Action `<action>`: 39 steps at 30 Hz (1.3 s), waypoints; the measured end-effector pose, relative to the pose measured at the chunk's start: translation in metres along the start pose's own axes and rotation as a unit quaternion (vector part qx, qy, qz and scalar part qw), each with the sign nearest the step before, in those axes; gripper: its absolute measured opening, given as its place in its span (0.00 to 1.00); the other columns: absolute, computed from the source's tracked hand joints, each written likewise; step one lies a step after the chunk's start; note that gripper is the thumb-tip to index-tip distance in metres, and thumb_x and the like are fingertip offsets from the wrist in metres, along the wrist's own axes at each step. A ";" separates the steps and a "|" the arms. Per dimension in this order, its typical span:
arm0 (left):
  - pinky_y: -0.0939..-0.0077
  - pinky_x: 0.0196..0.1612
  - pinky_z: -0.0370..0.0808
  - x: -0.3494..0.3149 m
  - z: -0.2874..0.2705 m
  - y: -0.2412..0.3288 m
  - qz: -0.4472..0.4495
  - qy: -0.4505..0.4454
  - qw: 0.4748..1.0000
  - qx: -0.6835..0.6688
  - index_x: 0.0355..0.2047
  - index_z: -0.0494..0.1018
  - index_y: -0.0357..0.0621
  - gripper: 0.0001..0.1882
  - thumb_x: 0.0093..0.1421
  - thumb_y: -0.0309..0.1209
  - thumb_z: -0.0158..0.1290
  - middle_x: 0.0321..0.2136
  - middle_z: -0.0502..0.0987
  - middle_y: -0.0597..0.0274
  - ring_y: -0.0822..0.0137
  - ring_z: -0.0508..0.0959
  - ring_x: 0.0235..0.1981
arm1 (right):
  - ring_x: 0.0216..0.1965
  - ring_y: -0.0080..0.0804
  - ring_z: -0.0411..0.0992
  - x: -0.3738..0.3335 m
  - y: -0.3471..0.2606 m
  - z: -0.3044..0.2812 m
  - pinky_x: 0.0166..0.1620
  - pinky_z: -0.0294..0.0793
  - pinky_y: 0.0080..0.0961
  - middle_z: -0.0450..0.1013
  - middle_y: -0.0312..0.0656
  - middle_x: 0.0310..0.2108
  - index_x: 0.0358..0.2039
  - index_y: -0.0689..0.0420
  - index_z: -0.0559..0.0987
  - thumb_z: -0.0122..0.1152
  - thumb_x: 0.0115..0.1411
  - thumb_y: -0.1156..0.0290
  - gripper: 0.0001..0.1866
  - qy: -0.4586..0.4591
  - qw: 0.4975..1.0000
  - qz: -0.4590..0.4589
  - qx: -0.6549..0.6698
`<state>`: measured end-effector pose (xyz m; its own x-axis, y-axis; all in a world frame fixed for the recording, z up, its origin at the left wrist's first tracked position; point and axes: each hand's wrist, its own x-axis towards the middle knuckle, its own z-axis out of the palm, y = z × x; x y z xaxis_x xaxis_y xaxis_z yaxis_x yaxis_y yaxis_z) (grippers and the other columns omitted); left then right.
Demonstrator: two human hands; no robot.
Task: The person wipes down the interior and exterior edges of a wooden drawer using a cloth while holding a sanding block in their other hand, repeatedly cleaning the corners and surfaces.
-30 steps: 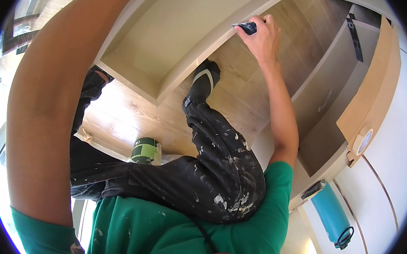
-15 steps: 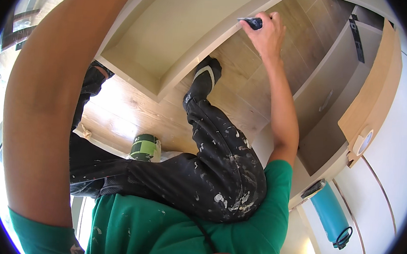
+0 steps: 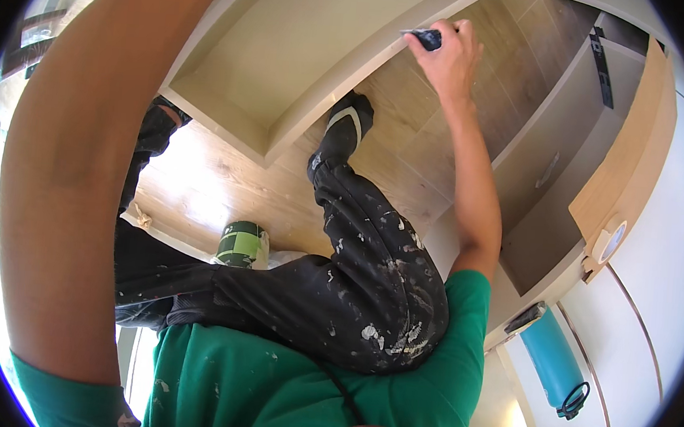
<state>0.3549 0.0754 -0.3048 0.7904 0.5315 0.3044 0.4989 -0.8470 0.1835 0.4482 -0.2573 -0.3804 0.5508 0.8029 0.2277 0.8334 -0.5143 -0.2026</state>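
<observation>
My right hand (image 3: 455,67) is closed round a small dark tool smeared with white, which looks like a putty knife (image 3: 427,38). Its thin pale edge points left, by the front edge of a beige open cabinet box (image 3: 304,129). Most of the blade is hidden or too small to make out. My left arm (image 3: 67,170) reaches up along the left side and leaves the picture at the top, so the left hand is out of sight.
A green tub (image 3: 242,245) stands on the wooden floor (image 3: 413,99) near my paint-spotted legs. To the right is another open cabinet (image 3: 543,228) with a wooden board (image 3: 628,154), a tape roll (image 3: 612,239) and a black rail (image 3: 602,69). A teal bottle (image 3: 555,363) is below.
My left arm has shifted slightly left. The right hand and the putty knife stay in almost the same place.
</observation>
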 end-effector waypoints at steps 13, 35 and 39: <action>0.57 0.52 0.79 -0.004 -0.003 -0.007 0.012 0.013 1.000 -0.021 0.45 0.81 0.42 0.17 0.59 0.38 0.60 0.47 0.82 0.48 0.51 0.82 0.50 | 0.41 0.42 0.71 -0.003 -0.014 -0.003 0.42 0.66 0.43 0.70 0.40 0.36 0.34 0.51 0.84 0.81 0.46 0.52 0.21 -0.022 0.999 -0.015 0.018; 0.59 0.54 0.78 -0.001 -0.008 -0.005 0.005 -0.037 0.999 0.005 0.45 0.82 0.42 0.16 0.60 0.37 0.60 0.48 0.82 0.50 0.52 0.81 0.52 | 0.40 0.42 0.71 -0.010 -0.022 -0.003 0.41 0.66 0.43 0.70 0.40 0.35 0.33 0.50 0.83 0.81 0.45 0.52 0.20 -0.028 0.999 -0.024 0.022; 0.59 0.54 0.78 -0.001 -0.004 -0.008 0.014 -0.009 1.000 -0.002 0.45 0.82 0.42 0.16 0.60 0.37 0.60 0.47 0.82 0.50 0.52 0.81 0.52 | 0.41 0.42 0.71 -0.010 -0.021 0.000 0.41 0.66 0.44 0.70 0.40 0.35 0.33 0.50 0.83 0.81 0.45 0.52 0.21 -0.022 0.999 -0.024 0.012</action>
<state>0.3491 0.0812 -0.3032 0.8106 0.5071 0.2930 0.4745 -0.8619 0.1790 0.4251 -0.2541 -0.3784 0.5080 0.8389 0.1955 0.8568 -0.4686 -0.2154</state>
